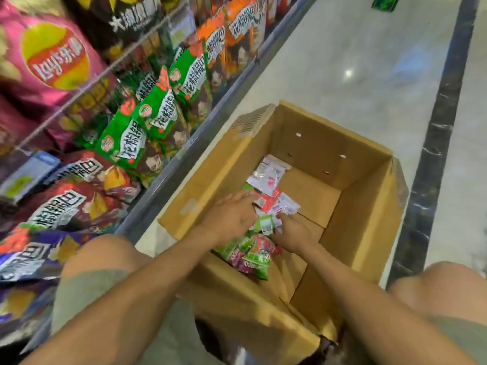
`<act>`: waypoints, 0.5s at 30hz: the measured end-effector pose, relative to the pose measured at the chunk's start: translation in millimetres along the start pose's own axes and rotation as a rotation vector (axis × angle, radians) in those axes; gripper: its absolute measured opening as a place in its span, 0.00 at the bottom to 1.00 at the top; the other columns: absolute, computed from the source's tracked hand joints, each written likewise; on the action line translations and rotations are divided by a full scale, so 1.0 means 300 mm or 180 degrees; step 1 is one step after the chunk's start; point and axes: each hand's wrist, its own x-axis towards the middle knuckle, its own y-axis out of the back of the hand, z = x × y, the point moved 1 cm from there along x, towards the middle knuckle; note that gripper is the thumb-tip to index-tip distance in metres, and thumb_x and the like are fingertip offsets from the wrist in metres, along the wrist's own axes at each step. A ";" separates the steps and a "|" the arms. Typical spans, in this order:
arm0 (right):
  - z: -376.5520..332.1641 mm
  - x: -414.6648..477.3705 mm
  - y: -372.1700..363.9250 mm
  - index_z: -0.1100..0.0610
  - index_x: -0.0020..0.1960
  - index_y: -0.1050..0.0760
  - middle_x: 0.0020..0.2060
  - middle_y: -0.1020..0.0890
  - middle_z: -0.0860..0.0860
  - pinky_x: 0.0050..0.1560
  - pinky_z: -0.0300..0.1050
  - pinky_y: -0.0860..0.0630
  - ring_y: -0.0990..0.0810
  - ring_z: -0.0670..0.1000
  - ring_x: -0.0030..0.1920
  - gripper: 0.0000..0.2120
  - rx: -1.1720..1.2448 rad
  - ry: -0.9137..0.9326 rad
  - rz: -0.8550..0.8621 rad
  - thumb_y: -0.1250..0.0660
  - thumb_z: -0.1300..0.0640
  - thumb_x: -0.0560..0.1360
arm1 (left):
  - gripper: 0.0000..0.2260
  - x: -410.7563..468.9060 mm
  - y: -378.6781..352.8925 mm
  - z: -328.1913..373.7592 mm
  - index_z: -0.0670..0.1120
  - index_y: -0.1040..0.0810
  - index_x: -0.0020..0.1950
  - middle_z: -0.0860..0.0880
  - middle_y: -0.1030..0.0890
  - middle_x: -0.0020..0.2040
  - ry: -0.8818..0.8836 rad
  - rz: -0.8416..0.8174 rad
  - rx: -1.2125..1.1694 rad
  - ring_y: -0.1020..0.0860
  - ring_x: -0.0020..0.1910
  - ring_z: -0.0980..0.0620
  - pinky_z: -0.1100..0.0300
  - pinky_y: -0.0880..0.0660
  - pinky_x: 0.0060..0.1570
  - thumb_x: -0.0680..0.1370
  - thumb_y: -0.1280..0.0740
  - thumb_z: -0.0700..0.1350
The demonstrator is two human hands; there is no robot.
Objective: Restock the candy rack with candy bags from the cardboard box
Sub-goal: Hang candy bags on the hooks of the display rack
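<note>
Two hands | left hand (232, 214) flat on candy bags (254, 256) | right hand (292, 230) grip unclear

Mid-frame, an open box (366, 206) sits on the pale floor (355, 48). Both hands reach into it: the left hand (232, 214) rests on the bags (268, 198), and the right hand (292, 230) curls round their near edge. Snack packs (158, 114) fill the shelves on the left.
</note>
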 end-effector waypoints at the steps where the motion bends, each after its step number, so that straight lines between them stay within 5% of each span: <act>1: 0.007 0.018 -0.028 0.57 0.72 0.33 0.63 0.23 0.59 0.54 0.51 0.24 0.24 0.62 0.63 0.31 0.0052 -0.0082 -0.0070 0.29 0.45 0.75 | 0.27 0.010 0.003 -0.014 0.53 0.39 0.83 0.49 0.39 0.83 0.0052 0.0024 -0.0219 0.40 0.81 0.49 0.54 0.42 0.79 0.85 0.38 0.56; 7: 0.049 0.097 -0.183 0.55 0.57 0.30 0.48 0.20 0.54 0.37 0.47 0.25 0.22 0.54 0.44 0.22 0.0349 -0.0640 -0.0461 0.26 0.50 0.68 | 0.21 0.051 0.048 -0.036 0.52 0.28 0.76 0.53 0.27 0.74 0.0546 0.0256 -0.1660 0.29 0.72 0.53 0.58 0.33 0.67 0.86 0.41 0.58; 15: 0.078 0.134 -0.314 0.63 0.61 0.30 0.50 0.19 0.56 0.34 0.45 0.28 0.20 0.54 0.46 0.27 0.1360 -0.1244 -0.0286 0.23 0.54 0.69 | 0.28 0.051 0.117 -0.013 0.52 0.28 0.77 0.52 0.27 0.76 0.1159 0.0341 -0.3535 0.28 0.74 0.50 0.44 0.30 0.74 0.86 0.53 0.65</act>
